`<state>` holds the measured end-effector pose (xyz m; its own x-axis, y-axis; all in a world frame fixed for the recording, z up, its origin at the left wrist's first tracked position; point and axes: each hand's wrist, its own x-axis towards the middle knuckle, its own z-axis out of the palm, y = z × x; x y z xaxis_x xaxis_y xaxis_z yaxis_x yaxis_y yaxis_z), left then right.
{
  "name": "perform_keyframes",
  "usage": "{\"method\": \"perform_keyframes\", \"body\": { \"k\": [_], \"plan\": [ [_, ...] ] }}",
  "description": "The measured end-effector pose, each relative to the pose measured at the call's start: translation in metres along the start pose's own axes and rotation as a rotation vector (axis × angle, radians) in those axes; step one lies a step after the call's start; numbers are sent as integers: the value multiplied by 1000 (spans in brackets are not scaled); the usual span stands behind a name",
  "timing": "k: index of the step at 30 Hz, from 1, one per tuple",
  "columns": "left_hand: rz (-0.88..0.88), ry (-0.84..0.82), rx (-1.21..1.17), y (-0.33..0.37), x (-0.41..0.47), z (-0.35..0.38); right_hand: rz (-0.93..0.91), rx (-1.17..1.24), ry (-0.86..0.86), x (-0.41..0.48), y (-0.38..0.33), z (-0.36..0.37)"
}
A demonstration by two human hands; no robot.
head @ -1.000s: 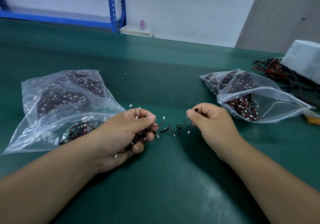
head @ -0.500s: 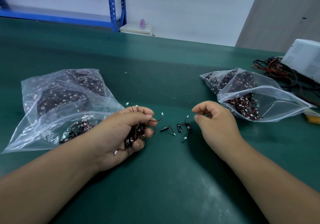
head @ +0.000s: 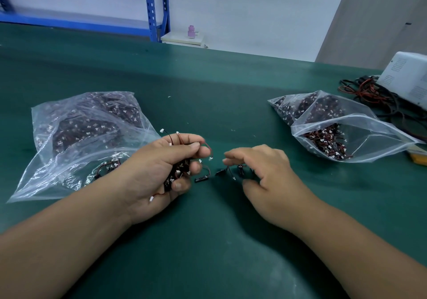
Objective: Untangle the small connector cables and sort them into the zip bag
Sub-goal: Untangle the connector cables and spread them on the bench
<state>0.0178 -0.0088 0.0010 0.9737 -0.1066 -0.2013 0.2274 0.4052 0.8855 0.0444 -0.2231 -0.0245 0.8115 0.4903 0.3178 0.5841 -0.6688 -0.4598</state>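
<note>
My left hand [head: 159, 174] is closed around a tangled bunch of small connector cables [head: 178, 171], red and black wires with white plugs sticking out above and below the fist. A few loose cables [head: 227, 172] lie on the green table between my hands. My right hand [head: 265, 171] hovers right over them, fingers spread and curled down, holding nothing that I can see. An open zip bag [head: 369, 137] with sorted cables lies to the right. A bigger clear bag [head: 76, 137] full of cables lies to the left, partly behind my left hand.
A white device [head: 409, 77] with a heap of red and black leads [head: 369, 90] sits at the right edge. A yellow object [head: 419, 156] peeks out beside the right bag. Blue shelving [head: 157, 7] stands beyond the table's far edge.
My right hand let go of the single cable it pinched, which dropped to the table, then moved left and down over the loose cables with fingers spread. My left hand stayed put.
</note>
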Motion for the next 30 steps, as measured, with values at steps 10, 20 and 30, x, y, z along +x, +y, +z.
{"method": "perform_keyframes", "body": {
  "k": [10, 20, 30],
  "plan": [
    [121, -85, 240, -6, -6, 5, -133, -19, 315, 3, -20, 7],
    [199, -53, 407, -10, -8, 7, -197, 4, 374, 2, -20, 5],
    [218, 140, 646, -14, -3, 2, 0, 175, 442, 8, -6, 4]
  ]
}}
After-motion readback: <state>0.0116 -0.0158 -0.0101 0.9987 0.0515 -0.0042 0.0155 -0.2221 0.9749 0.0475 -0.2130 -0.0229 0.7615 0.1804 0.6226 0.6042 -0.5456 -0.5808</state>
